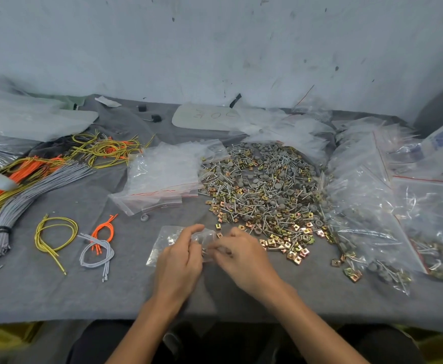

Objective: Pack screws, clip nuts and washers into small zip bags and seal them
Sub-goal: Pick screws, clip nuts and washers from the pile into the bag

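A small clear zip bag lies on the grey cloth near the table's front. My left hand grips its right part, thumb and fingers curled over the plastic. My right hand pinches the same bag at its right edge, fingertips meeting those of the left hand. What is inside the bag is hidden by my hands. Just beyond lies a big heap of screws, gold clip nuts and grey washers. A stack of empty zip bags with red seal lines sits left of the heap.
Filled zip bags pile up along the right side. On the left lie bundles of grey, orange and yellow cords, with loose cords nearer the front. A white wall stands behind. The grey cloth covers the table.
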Demonstrator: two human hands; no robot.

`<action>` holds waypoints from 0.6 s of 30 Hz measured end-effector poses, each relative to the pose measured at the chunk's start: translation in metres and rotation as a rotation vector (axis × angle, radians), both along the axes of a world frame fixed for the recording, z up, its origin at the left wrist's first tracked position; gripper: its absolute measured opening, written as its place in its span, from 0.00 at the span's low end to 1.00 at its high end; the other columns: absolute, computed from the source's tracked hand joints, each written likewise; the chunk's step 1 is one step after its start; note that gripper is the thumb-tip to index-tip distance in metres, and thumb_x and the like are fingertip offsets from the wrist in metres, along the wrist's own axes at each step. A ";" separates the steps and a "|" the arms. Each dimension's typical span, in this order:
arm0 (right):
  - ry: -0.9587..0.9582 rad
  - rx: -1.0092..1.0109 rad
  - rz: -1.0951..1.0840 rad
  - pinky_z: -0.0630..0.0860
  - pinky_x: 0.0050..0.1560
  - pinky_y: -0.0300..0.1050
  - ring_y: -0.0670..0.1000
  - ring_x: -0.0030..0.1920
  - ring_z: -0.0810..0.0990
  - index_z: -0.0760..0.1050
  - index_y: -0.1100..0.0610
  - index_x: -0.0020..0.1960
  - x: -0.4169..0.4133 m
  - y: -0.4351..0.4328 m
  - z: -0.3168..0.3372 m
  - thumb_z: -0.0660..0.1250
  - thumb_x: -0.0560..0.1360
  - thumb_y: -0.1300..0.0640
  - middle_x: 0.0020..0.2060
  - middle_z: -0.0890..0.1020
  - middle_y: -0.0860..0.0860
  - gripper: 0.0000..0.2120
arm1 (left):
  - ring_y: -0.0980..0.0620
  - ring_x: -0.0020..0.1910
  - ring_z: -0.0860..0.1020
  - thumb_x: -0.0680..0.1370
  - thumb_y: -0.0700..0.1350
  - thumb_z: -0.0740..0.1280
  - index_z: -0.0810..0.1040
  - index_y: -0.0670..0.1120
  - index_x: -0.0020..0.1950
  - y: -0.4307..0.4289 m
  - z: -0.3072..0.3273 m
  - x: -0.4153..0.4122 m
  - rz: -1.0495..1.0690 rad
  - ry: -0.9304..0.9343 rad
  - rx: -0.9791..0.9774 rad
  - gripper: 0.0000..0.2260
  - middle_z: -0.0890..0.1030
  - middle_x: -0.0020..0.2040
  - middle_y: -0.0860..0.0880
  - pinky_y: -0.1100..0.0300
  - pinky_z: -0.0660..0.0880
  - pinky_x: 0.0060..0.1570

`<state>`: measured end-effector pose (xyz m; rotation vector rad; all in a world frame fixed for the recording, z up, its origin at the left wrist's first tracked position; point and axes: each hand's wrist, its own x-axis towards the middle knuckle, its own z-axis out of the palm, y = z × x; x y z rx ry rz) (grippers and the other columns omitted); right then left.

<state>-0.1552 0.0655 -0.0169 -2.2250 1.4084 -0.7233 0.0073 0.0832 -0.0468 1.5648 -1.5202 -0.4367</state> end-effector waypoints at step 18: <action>-0.037 0.124 -0.084 0.72 0.39 0.35 0.41 0.41 0.79 0.79 0.47 0.47 -0.041 -0.021 0.020 0.66 0.79 0.57 0.40 0.82 0.42 0.06 | 0.56 0.32 0.74 0.75 0.54 0.53 0.76 0.60 0.62 0.001 0.003 0.000 0.016 0.004 0.009 0.19 0.76 0.30 0.58 0.54 0.68 0.35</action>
